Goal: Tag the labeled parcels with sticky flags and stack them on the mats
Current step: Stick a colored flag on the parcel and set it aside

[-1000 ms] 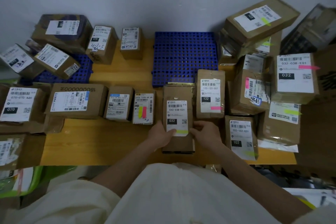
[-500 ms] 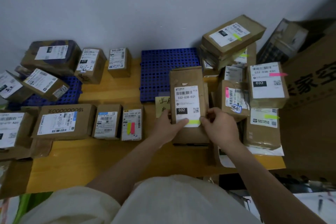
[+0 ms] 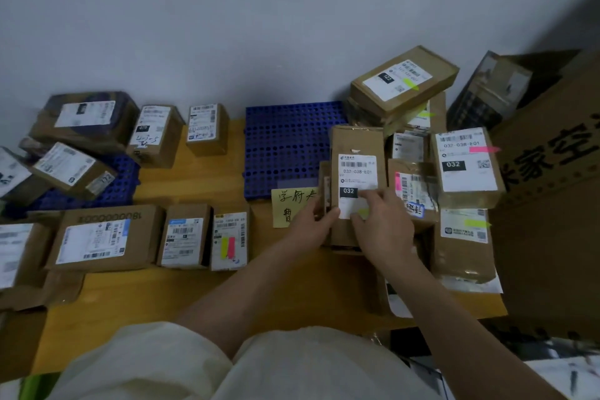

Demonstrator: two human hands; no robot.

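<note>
Head view: left hand point(image 3: 310, 221) and right hand point(image 3: 383, 224) gripping flagged 032 parcel point(image 3: 357, 172), fingers curled round; best lowered flat onto blue mat point(image 3: 285, 146).

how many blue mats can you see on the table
2: one blue mat at the back centre against the wall, bare on top; another at the back left under parcels. More may be hidden under the right stack.

In front of me runs a wooden counter point(image 3: 194, 295) set against a plain grey wall point(image 3: 259, 10). A yellow handwritten note point(image 3: 292, 204) lies on it. At my right stands a big cardboard carton point(image 3: 552, 204) printed with large dark characters. My cream garment point(image 3: 259, 367) fills the lower edge.
</note>
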